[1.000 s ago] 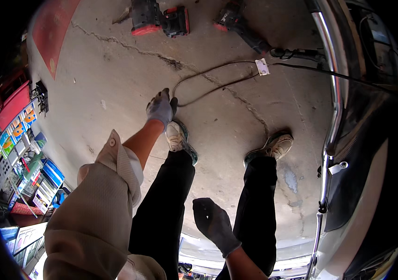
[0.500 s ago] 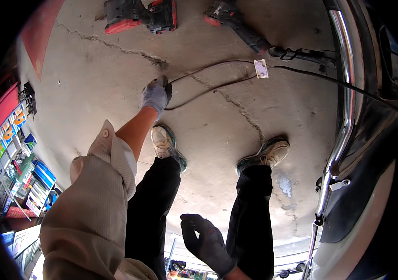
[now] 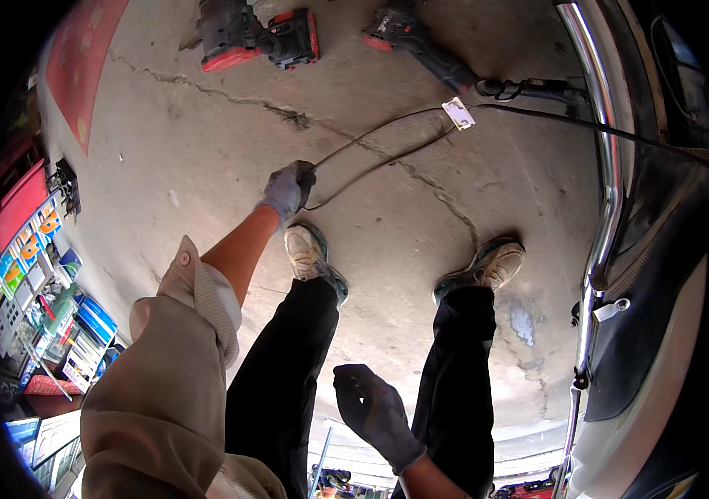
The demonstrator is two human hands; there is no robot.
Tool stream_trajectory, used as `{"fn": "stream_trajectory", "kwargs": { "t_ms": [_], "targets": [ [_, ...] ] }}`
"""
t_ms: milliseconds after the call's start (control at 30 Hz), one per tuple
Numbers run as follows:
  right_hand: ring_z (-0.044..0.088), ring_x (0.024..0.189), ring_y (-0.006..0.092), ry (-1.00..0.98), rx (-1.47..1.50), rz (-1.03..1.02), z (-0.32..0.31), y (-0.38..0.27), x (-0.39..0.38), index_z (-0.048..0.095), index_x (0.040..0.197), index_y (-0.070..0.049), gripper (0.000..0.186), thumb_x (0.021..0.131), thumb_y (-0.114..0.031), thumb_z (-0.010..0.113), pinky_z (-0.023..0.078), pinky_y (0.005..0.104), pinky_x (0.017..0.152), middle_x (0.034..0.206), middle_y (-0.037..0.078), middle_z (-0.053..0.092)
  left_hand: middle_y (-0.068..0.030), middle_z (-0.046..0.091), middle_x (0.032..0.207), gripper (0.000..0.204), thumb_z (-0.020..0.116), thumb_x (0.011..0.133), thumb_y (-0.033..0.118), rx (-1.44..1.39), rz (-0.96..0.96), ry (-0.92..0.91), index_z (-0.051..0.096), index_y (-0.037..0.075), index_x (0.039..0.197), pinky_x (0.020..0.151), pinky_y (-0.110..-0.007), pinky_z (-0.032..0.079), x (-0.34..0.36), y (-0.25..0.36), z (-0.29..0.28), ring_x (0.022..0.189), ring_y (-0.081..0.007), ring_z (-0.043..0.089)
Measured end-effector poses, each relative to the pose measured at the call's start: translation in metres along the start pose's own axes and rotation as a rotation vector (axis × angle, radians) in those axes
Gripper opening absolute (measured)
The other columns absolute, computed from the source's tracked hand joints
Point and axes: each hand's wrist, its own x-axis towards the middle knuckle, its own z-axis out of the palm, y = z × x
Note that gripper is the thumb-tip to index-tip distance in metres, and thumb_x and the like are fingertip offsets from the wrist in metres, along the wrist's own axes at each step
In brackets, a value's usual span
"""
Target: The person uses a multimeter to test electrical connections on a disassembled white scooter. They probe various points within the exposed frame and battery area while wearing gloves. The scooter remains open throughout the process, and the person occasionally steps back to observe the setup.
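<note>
My left hand (image 3: 286,187), in a grey glove with dark fingertips, is closed on a thin dark cable (image 3: 388,162) lying in a long loop across the floor. A small pale rectangular piece (image 3: 458,113) sits on the cable at the loop's right end. My right hand (image 3: 371,407), in a dark grey glove, hangs in front of my legs with curled fingers; whether it holds anything is hidden. The cable continues right, across a chrome bar (image 3: 606,183).
Red-and-black cordless tools (image 3: 259,41) and another tool (image 3: 411,46) lie ahead on the cracked concrete floor (image 3: 172,141). A dark vehicle body (image 3: 654,333) with chrome tubing borders my right. Stacked colourful goods (image 3: 30,249) line the left; a red patch (image 3: 80,58) is at upper left.
My left hand moved forward with the cable, then slightly back, and the loop has narrowed. My right hand's fingers have curled further since half a second ago. The view has shifted slightly.
</note>
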Motion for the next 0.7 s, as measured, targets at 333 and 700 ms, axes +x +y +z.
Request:
{"fn": "stream_trajectory", "kwargs": {
  "t_ms": [333,700],
  "targets": [
    [0.062,0.064,0.0284,0.037,0.023,-0.038,0.0,0.0,-0.001,0.058,0.096,-0.008,0.018,0.079,-0.005,0.06,0.047,0.0359,0.055,0.075,0.013,0.064,-0.0074,0.068,0.086,0.023,0.057,0.084,0.009,0.017,-0.032,-0.04,0.063,0.002,0.105,0.072,-0.025,0.048,0.005,0.002,0.004,0.076,-0.0124,0.061],
    [0.062,0.065,0.0283,0.041,0.039,-0.03,-0.002,0.004,-0.003,0.058,0.096,-0.008,0.019,0.078,-0.004,0.061,0.048,0.036,0.057,0.074,0.013,0.063,-0.004,0.065,0.083,0.023,0.058,0.085,0.008,-0.12,-0.207,-0.137,0.061,0.0,0.106,0.068,-0.024,0.047,0.003,0.02,0.001,0.074,-0.0108,0.057]
  ]
}}
